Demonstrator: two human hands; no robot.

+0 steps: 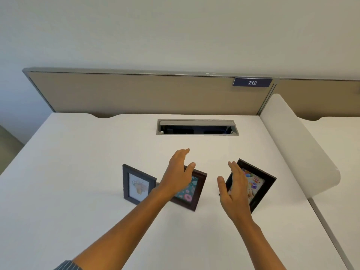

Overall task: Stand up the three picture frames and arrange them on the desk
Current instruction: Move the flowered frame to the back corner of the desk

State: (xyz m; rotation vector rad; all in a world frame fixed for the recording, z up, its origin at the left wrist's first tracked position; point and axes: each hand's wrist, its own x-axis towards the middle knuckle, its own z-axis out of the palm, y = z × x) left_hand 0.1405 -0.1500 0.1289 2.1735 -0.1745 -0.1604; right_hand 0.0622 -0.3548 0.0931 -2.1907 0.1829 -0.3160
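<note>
Three picture frames stand on the white tabletop (78,152), and both bare hands hover among them with fingers spread, each grip apart and clamped on nothing that I can see.

The left hand (178,172) hangs in front of the middle frame (191,189), the dark reddish one with a teal flowered picture. That frame lies just beyond and below the left grip, partly hidden by the palm; whether the thumb touches its top edge I cannot tell. Its long axis runs up and down, leaning a little to the right from this view. To the outer side of the left grip, near but apart, stands the grey-black frame (138,185) with a pale picture, upright and turned slightly.

The right hand (233,190) sits just beside the black frame (255,184) with the bright picture. That frame lies on the outer side of the right grip, its near edge behind the fingers; contact cannot be made out. It tilts the most of the three, its long axis slanting.

By my judgement any next adjustment falls to whichever hand is already nearest: left for the middle frame, right for the black one.

The only legible writing is "212" on a dark blue plate (252,82) on the partition (136,94), well beyond both grips. Between is an open cable hatch (196,127).
</note>
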